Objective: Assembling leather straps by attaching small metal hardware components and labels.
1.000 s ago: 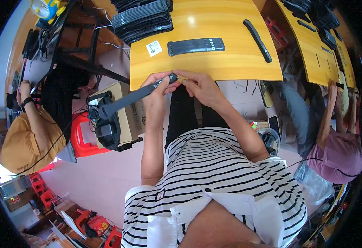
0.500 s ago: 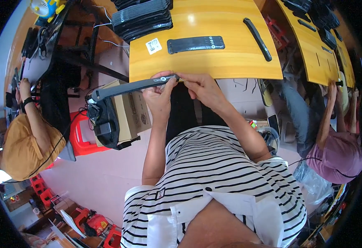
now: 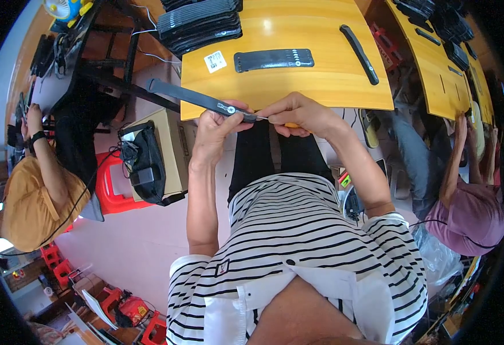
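My left hand (image 3: pixel 214 131) is closed on one end of a black strap (image 3: pixel 186 98), which slants up and to the left over the table's front edge. A white printed mark shows on the strap near my fingers. My right hand (image 3: pixel 301 117) is closed on a small yellow-handled tool (image 3: pixel 291 125), mostly hidden in the palm. Its thin metal tip meets the strap's end beside my left thumb. On the table ahead lie a flat group of black straps (image 3: pixel 274 60) and, at the right, a single black strap (image 3: pixel 359 54).
The yellow wooden table (image 3: pixel 332 86) carries a tall stack of black straps (image 3: pixel 200 26) and a white label (image 3: pixel 214 62). Left of me, a cardboard box (image 3: pixel 171 152) with a black bag (image 3: pixel 148 167) stands by a red stool (image 3: pixel 107 184). People work on both sides.
The strap's free end has swung up and away from me. My right hand has shifted slightly right; the tool's metal tip and yellow handle now show between its fingers.
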Motion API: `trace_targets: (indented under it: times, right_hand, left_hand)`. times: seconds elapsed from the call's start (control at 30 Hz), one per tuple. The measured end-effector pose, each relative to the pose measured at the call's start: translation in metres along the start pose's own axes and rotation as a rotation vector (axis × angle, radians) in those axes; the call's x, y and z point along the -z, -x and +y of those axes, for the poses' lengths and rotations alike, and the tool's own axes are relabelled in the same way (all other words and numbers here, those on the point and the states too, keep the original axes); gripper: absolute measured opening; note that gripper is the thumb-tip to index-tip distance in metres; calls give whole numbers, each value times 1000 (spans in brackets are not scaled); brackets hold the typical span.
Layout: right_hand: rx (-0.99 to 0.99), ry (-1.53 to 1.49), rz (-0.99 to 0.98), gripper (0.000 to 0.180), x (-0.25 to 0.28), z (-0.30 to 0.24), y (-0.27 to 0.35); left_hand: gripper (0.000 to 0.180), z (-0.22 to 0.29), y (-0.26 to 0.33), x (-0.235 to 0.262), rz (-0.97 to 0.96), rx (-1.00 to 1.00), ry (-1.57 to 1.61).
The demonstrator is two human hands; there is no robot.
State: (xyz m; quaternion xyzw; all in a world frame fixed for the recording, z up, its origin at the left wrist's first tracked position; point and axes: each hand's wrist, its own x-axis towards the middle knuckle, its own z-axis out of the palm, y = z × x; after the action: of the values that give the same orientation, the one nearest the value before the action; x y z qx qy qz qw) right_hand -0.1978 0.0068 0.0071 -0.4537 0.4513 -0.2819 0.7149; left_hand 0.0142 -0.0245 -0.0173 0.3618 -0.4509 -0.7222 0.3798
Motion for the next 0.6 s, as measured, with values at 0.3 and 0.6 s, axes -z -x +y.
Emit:
trace_targets:
  times: [0.3,0.6]
  right_hand:
    - [129,132,136,24,-18,15,0]
    - [458,263,312,28,-31,26,-1]
  left_hand:
    - [17,-5,-4,8,-70,49,106]
    - [19,3,-9,9,-76,130,58]
